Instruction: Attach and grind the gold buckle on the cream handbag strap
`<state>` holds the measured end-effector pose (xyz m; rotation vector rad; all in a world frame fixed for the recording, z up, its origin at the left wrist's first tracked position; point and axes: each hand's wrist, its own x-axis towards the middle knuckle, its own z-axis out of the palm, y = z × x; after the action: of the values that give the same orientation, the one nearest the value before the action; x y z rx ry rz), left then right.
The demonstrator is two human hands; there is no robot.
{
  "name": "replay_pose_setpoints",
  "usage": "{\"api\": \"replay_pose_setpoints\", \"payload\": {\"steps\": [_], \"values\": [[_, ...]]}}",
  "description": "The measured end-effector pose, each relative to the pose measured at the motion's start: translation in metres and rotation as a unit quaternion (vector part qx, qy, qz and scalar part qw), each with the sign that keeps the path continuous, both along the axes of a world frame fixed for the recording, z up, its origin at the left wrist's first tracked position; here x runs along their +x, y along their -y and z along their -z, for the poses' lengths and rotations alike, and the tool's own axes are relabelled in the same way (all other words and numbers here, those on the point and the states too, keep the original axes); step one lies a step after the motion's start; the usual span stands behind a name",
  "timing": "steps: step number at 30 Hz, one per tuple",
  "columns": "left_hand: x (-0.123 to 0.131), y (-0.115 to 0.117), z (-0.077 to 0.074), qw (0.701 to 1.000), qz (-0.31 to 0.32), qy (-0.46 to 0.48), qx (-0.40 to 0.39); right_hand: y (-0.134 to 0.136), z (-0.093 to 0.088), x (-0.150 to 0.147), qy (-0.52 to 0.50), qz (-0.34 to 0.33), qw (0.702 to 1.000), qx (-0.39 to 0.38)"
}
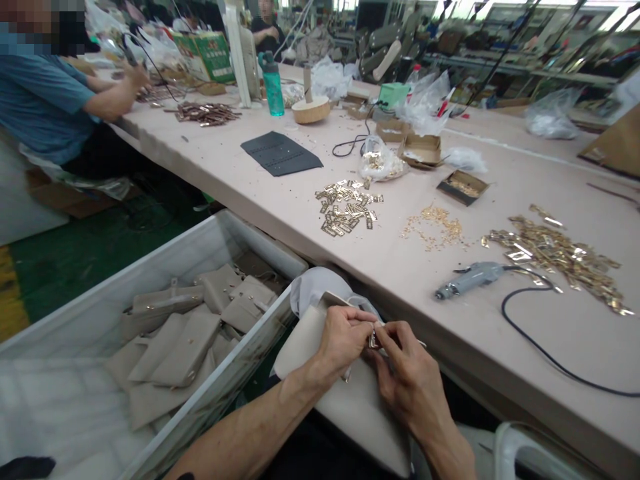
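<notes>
A beige bag [367, 410] lies across my lap, against the table's front edge. My left hand [345, 333] and my right hand [407, 367] meet over its upper part, fingers pinched together. Between their fingertips shows a small shiny metal fitting [373, 339]; both hands appear to grip it, and the fingers partly cover it. Below my left fingers, another bit of shiny metal [346, 375] shows on the bag. White wrapping [320, 285] bulges out behind the bag's top edge.
On the table [400, 267] lie a grey electric screwdriver [467, 280] with a black cord, metal plates [345, 208], tiny gold parts [435, 227] and gold fittings [565, 253]. A white bin [240, 360] of beige bags [185, 340] stands at left. A co-worker [50, 100] sits far left.
</notes>
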<state>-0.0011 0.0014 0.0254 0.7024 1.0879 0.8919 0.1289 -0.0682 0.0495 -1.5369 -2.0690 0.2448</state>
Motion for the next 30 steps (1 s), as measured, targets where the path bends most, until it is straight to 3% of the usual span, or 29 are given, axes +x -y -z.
{"api": "replay_pose_setpoints", "payload": {"steps": [3,6,10,13,19,26,30], "values": [[0.002,0.001,-0.006,1.0,0.004,0.004,-0.009,-0.003,0.002,0.004,0.016,-0.008,0.999,0.032],[-0.003,0.004,-0.013,0.999,0.043,0.025,-0.004,-0.009,-0.007,0.011,-0.051,-0.027,0.998,0.027],[-0.016,0.01,-0.018,0.987,0.129,0.039,0.087,-0.02,-0.03,0.022,-0.193,-0.06,0.978,-0.052],[-0.022,0.013,-0.017,0.977,0.163,0.064,0.123,-0.028,-0.037,0.026,-0.264,-0.067,0.955,-0.121],[-0.016,0.02,-0.011,0.984,0.107,0.07,0.126,-0.034,-0.018,0.022,-0.371,0.016,0.907,-0.2],[-0.01,0.021,-0.003,0.99,0.054,0.027,0.127,-0.031,-0.001,0.022,-0.414,0.012,0.886,-0.209],[-0.008,0.02,0.0,0.989,0.053,-0.001,0.137,-0.031,0.001,0.021,-0.399,0.04,0.895,-0.196]]}}
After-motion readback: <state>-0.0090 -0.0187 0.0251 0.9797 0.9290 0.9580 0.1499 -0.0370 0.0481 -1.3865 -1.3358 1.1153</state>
